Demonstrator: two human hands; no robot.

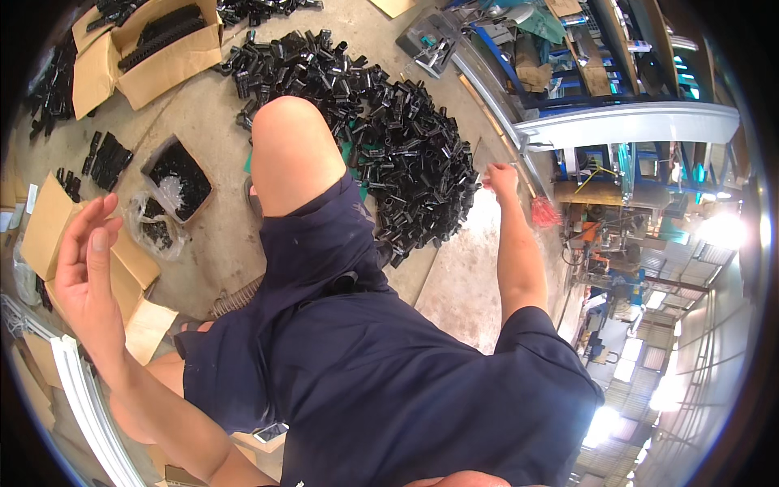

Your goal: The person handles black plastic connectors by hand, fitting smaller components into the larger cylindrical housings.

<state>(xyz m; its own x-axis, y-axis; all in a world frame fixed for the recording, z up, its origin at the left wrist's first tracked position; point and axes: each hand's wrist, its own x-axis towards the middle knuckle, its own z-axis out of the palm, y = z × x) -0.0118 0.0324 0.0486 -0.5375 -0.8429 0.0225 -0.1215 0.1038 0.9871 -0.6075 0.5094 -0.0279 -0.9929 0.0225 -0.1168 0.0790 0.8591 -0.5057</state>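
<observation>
My left hand [91,268] is raised at the left, above an open cardboard box [50,223]. Its fingers are loosely bent with the thumb apart, and it holds nothing. My right arm reaches out to the right. My right hand [501,178] is at the right edge of a large heap of short black tube-like pieces [414,154], its fingers curled together. Whatever those fingers hold, if anything, is too small to make out. Part of the heap is hidden behind my bent knee, and some green material [349,154] shows beneath the pieces.
A carton [166,69] of long black parts stands at the upper left. Below it are a dark bin [180,180] with whitish contents and a clear plastic bag [154,231]. A red bristly bundle [545,213] lies beyond my right hand, near a metal rail and cluttered shelving [600,49].
</observation>
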